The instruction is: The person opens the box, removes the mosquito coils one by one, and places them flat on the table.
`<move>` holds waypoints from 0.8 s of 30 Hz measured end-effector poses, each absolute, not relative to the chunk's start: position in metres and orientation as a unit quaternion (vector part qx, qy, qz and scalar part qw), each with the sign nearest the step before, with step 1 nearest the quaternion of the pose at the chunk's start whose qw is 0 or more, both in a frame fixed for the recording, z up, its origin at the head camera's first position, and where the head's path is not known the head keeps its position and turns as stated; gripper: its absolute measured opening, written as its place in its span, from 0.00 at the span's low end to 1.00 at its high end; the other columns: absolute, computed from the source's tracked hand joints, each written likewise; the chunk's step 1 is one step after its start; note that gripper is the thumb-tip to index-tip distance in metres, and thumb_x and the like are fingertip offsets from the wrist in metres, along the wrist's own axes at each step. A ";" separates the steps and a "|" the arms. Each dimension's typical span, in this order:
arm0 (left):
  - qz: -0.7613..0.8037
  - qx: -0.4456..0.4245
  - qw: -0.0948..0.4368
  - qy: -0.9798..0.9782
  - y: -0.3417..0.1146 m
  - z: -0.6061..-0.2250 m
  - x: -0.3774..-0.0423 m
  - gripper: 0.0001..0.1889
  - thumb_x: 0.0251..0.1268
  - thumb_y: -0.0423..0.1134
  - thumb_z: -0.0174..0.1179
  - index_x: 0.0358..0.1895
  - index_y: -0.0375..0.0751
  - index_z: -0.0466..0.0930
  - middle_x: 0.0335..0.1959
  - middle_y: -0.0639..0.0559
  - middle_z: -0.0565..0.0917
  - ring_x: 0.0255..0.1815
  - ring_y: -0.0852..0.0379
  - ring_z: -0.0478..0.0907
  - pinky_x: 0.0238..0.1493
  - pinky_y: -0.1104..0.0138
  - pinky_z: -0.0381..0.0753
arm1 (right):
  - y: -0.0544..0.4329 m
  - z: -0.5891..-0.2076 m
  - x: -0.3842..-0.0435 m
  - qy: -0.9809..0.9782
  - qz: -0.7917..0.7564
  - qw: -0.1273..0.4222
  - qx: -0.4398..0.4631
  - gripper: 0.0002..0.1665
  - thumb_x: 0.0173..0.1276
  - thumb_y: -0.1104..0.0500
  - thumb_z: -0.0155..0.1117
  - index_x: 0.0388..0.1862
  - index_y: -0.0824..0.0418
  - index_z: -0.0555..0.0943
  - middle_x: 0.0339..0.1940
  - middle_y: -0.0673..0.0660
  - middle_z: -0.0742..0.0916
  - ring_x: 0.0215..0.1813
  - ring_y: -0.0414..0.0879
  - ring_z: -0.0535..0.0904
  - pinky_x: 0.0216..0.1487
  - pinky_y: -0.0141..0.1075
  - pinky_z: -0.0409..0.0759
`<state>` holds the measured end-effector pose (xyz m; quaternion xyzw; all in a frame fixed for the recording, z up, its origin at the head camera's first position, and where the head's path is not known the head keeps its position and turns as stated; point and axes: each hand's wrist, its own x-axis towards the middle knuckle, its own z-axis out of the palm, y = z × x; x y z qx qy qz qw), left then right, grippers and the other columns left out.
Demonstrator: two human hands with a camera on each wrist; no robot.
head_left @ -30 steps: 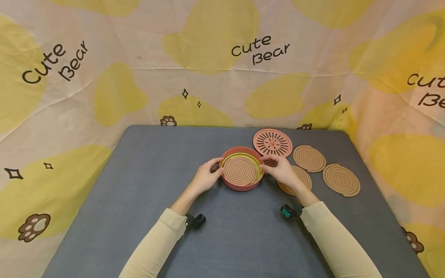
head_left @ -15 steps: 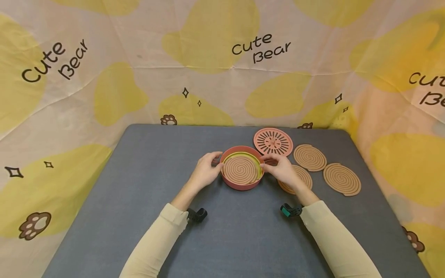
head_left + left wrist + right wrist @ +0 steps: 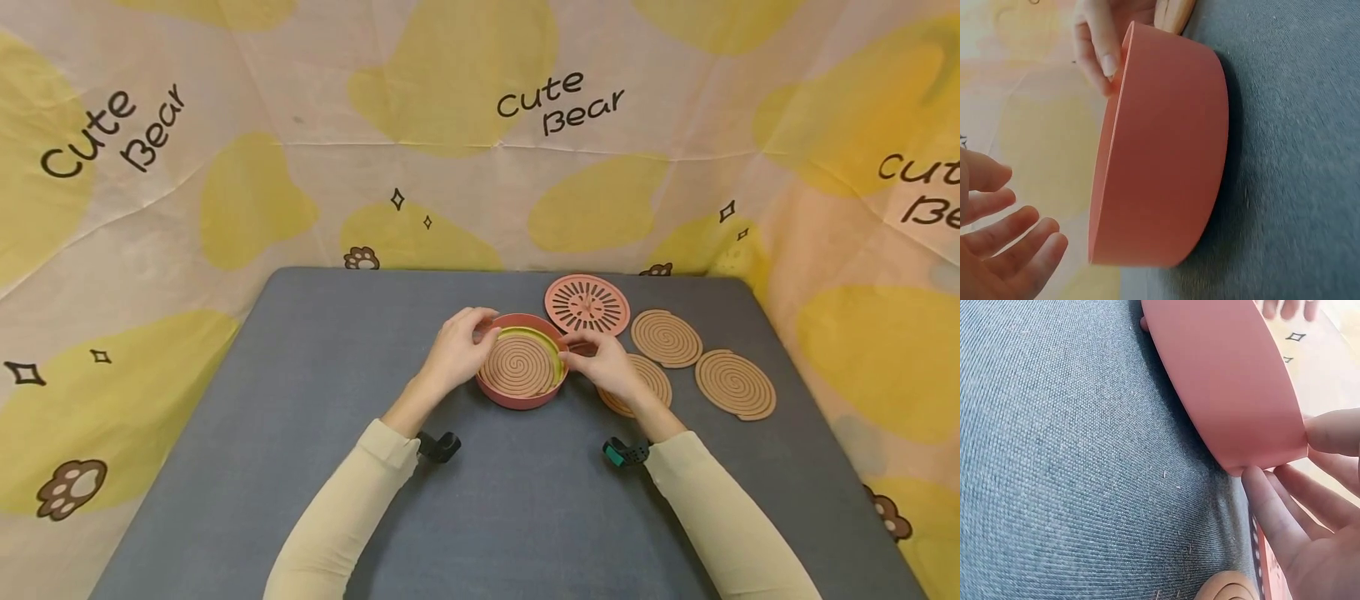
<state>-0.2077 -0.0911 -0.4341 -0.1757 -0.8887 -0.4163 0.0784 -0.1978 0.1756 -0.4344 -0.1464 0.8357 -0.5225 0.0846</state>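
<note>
A round pink mosquito coil box [image 3: 522, 402] stands on the blue-grey table, its top uncovered. Inside it a brown mosquito coil [image 3: 516, 367] lies over a yellow-green liner [image 3: 553, 348]. My right hand [image 3: 602, 365] pinches the box's right rim, thumb at the top edge and fingers against the outer wall [image 3: 1229, 375]. At the upper left of the box hovers my left hand [image 3: 459, 346]. In the left wrist view its fingers [image 3: 1019, 244] are loosely bent and apart from the box, holding nothing.
Behind the box lies a pink slotted lid [image 3: 587, 305]. To the right are loose mosquito coils: one at the back [image 3: 667, 338], one farther right [image 3: 736, 384], and one partly under my right wrist [image 3: 651, 379]. A printed cloth [image 3: 450, 108] hangs behind the table.
My left hand has left the box's left rim and moved up and rightward, over its upper left edge. My right hand and the box have stayed in place.
</note>
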 end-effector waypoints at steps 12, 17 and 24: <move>-0.424 -0.198 0.012 -0.884 -0.061 -0.440 -0.229 0.16 0.74 0.43 0.61 0.58 0.38 0.82 0.51 0.45 0.83 0.53 0.49 0.81 0.56 0.58 0.80 | 0.175 -0.437 -0.199 0.837 -0.521 0.088 -0.142 0.20 0.73 0.66 0.65 0.59 0.76 0.79 0.55 0.74 0.83 0.55 0.66 0.81 0.44 0.29 0.79; -0.416 -0.193 -0.015 -0.888 -0.053 -0.445 -0.234 0.16 0.76 0.44 0.60 0.59 0.40 0.82 0.54 0.47 0.83 0.55 0.51 0.80 0.58 0.58 0.79 | 0.180 -0.459 -0.211 0.838 -0.522 0.078 -0.137 0.21 0.73 0.64 0.66 0.60 0.74 0.80 0.55 0.73 0.84 0.56 0.65 0.81 0.45 0.33 0.80; -0.410 -0.193 -0.049 -0.890 -0.045 -0.452 -0.240 0.16 0.77 0.42 0.58 0.60 0.40 0.81 0.56 0.45 0.83 0.56 0.50 0.80 0.58 0.57 0.79 | 0.185 -0.474 -0.218 0.843 -0.517 0.064 -0.137 0.19 0.72 0.59 0.69 0.57 0.66 0.83 0.53 0.65 0.86 0.54 0.58 0.83 0.47 0.37 0.82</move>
